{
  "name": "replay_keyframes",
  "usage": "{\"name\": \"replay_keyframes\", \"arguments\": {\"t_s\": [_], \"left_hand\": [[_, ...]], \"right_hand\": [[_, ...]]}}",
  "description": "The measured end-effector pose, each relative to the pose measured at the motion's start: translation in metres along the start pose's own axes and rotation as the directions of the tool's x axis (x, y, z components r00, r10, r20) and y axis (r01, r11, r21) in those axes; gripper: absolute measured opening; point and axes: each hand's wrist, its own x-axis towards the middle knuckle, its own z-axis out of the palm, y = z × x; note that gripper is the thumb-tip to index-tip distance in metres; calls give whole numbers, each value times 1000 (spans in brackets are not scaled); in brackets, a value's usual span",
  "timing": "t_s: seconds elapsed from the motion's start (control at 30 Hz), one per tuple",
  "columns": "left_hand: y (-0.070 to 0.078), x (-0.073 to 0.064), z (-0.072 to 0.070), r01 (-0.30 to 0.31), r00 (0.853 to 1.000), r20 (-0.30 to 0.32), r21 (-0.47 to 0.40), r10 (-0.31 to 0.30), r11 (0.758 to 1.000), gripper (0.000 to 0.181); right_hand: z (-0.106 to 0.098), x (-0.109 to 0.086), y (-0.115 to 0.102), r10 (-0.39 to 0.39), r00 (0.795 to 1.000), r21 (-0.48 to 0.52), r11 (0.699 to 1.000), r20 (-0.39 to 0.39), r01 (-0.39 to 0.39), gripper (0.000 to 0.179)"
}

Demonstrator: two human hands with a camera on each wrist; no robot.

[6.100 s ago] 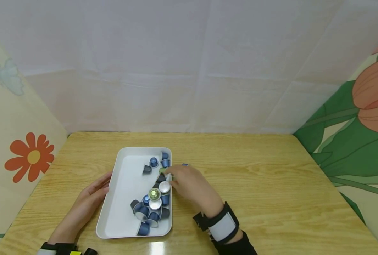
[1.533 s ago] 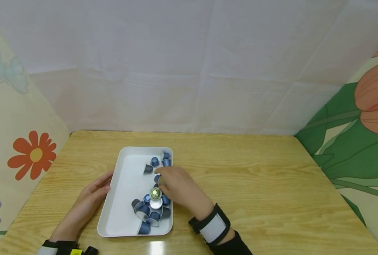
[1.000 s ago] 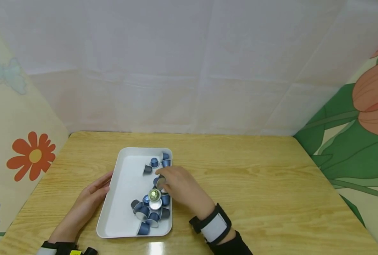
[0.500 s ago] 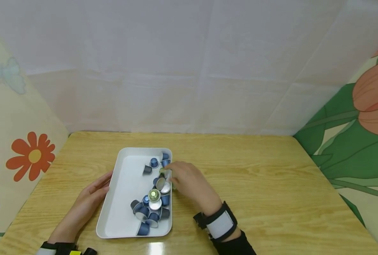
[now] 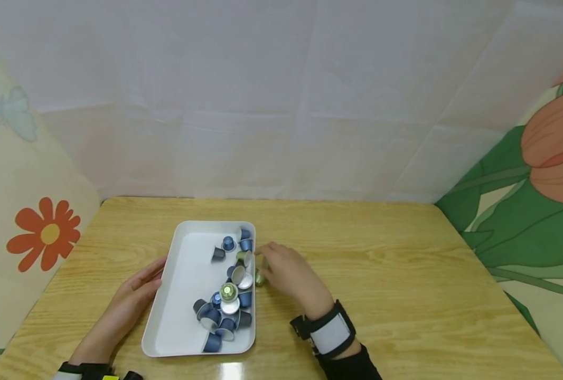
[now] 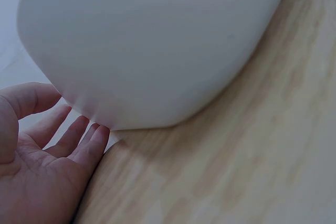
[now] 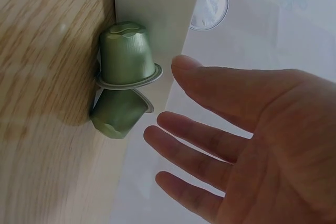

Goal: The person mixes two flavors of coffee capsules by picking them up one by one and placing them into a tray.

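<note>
A white tray lies on the table, holding several coffee capsules, blue, dark grey and green, mostly along its right side. My left hand touches the tray's left wall with its fingertips, fingers nearly straight; the left wrist view shows them against the outer wall. Just outside the right wall is my right hand, fingers spread and holding nothing. Beside it, two green capsules sit on the table against the tray's outer wall; the head view shows only part of a green capsule there. A green-topped capsule rests on the pile.
A wooden table extends to the right of the tray. A white cloth hangs behind it, and patterned panels with a red flower and a large tulip stand at the sides.
My right hand has left the tray's inside and moved right past its wall. A blue capsule lies in the tray where none showed 6.1 s ago. My left hand has stayed put.
</note>
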Motion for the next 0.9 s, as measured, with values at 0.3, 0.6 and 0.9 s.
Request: {"name": "replay_keyframes", "arguments": {"t_s": [0.3, 0.6, 0.9], "left_hand": [[-1, -1, -2, 6, 1000, -2, 9, -6, 1000, 63], [-1, 0, -1, 9, 1000, -5, 15, -9, 1000, 63], [0, -1, -1, 33, 999, -10, 25, -32, 999, 66]], "right_hand": [[2, -1, 3, 17, 1000, 11, 1000, 22, -17, 48], [6, 0, 8, -4, 1000, -4, 1000, 29, 4, 47], [10, 2, 11, 7, 999, 0, 1000, 39, -7, 46]]}}
